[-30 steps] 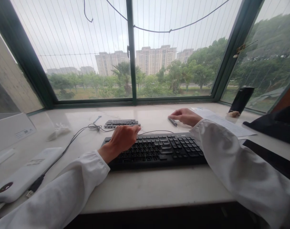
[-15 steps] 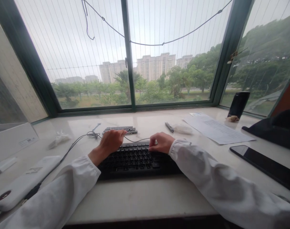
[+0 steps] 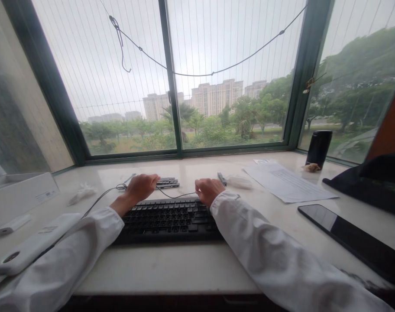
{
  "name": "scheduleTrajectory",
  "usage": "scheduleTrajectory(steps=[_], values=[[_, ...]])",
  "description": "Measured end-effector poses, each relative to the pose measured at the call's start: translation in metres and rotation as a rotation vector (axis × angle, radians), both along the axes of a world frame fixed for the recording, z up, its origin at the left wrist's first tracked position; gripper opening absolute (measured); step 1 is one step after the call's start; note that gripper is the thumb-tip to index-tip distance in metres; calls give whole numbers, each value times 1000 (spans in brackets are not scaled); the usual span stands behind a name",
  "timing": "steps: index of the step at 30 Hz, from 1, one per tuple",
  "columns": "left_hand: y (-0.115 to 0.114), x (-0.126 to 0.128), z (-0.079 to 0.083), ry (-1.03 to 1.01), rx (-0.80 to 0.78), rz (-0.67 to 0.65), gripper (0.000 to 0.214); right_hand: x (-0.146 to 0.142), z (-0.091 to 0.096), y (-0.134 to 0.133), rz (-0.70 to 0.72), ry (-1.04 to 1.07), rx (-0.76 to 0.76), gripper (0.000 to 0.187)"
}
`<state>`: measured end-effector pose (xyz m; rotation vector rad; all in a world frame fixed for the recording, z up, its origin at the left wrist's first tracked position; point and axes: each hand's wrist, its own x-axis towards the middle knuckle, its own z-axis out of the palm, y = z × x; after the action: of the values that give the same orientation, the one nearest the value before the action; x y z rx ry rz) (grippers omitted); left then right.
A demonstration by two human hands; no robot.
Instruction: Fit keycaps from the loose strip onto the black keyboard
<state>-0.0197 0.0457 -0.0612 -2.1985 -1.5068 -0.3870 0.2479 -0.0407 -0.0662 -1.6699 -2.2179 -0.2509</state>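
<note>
A black keyboard (image 3: 168, 219) lies on the pale sill-desk in front of me. My left hand (image 3: 140, 187) is curled over its far left corner. Fingers bent down, my right hand (image 3: 208, 190) grips the far edge near the middle. Both arms are in white sleeves. A thin black cable (image 3: 174, 196) runs between the hands, along the far edge. Just behind the left hand lies a small dark strip of keys (image 3: 168, 183), partly hidden by it.
A pen (image 3: 221, 178), a white wad (image 3: 238, 181) and printed sheets (image 3: 288, 184) lie right of my hands. A dark tablet (image 3: 353, 236), black bag (image 3: 373, 182) and black cylinder (image 3: 318, 148) sit farther right. White boxes (image 3: 18, 199), a long white pack (image 3: 31, 245) and crumpled tissue (image 3: 82, 193) are left.
My right hand left the pen and came back to the keyboard's far edge. My left hand slid to the keyboard's far left corner. The view has pulled back and tilted up.
</note>
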Motion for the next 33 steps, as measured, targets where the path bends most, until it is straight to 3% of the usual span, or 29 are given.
scheduleTrajectory(steps=[7,11,15,20,28,33], values=[[72,31,13,-40,-295,-130,43,4,-1,2,-20,-79,20,18],[116,47,10,7,-458,-211,30,4,0,0,-29,-108,0,20],[144,56,2,39,-556,-238,26,3,1,-1,-29,-132,20,19],[162,62,-5,58,-616,-230,28,2,3,-3,-23,-157,31,19],[170,68,-15,38,-662,-251,26,1,2,-3,-4,-159,40,17],[176,66,-12,17,-668,-285,27,2,1,-2,-9,-160,33,17]])
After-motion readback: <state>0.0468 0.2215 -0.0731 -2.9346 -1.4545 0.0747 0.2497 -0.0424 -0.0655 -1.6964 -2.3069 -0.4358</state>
